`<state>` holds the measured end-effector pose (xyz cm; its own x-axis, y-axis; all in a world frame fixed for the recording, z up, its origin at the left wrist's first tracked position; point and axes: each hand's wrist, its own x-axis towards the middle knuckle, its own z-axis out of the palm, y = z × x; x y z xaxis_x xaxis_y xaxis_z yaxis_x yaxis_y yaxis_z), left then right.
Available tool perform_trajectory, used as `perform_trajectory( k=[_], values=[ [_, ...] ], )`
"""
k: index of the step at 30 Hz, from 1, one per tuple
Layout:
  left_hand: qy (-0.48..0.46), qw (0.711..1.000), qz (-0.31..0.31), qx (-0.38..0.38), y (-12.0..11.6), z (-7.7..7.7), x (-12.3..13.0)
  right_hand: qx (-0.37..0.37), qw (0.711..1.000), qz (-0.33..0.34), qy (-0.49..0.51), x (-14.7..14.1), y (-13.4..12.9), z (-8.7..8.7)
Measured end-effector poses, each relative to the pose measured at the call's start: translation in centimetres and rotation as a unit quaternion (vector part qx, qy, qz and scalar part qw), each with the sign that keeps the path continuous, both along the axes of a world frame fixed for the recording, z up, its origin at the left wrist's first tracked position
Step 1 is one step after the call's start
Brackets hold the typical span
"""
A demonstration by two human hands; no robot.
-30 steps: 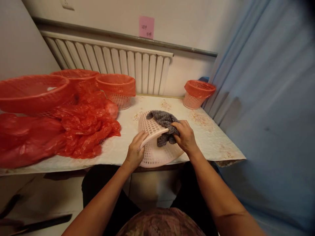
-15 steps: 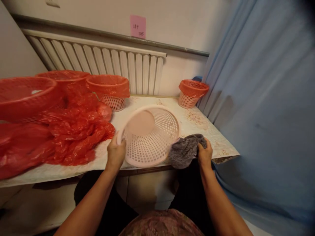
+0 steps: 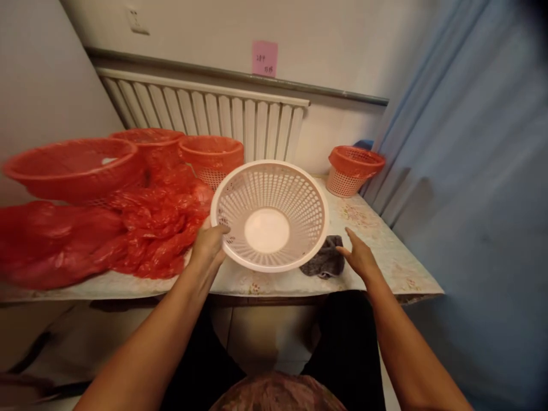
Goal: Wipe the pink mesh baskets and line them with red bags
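Note:
My left hand (image 3: 208, 246) grips the left rim of a pale pink perforated plastic basket (image 3: 295, 228), thumb over the edge. The basket is raised over the table and tilted so that its inside and round solid bottom face me. To the right, a dark grey cloth (image 3: 324, 264) lies crumpled on the table, partly hidden by the basket's rim. Beside that cloth is my right hand (image 3: 358, 255), its thumb and fingers spread apart with nothing held between them. The thumb tip is at the cloth's right edge; whether it touches, I cannot tell.
Several baskets lined with red plastic bags (image 3: 71, 171) stand at the left, behind a heap of red bags (image 3: 149, 228). Another lined basket (image 3: 351, 171) stands at the back right. A blue curtain (image 3: 471, 200) borders the right side. The table (image 3: 385, 251) has a flowered cover.
The basket has been lifted and turned to face me more directly. My right hand has let go of the grey cloth, which now lies on the table. The view has shifted left.

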<state>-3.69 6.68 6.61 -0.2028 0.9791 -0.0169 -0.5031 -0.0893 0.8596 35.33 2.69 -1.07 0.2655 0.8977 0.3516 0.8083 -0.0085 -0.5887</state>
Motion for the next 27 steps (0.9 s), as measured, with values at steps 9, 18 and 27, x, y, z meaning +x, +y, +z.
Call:
perform_trajectory(
  k=[9,18,27],
  values=[
    [0.014,0.999,-0.049,-0.017,1.8,1.2,2.9,0.287,0.922,0.217,-0.14,-9.6,-3.5,7.3],
    [0.381,0.922,-0.012,0.066,1.9,-2.5,-0.4,0.242,0.891,0.234,-0.304,-12.4,0.6,5.4],
    [0.699,0.709,0.092,0.009,4.0,-5.6,-13.8,0.261,0.889,0.279,-0.252,-12.8,0.5,7.8]
  ],
)
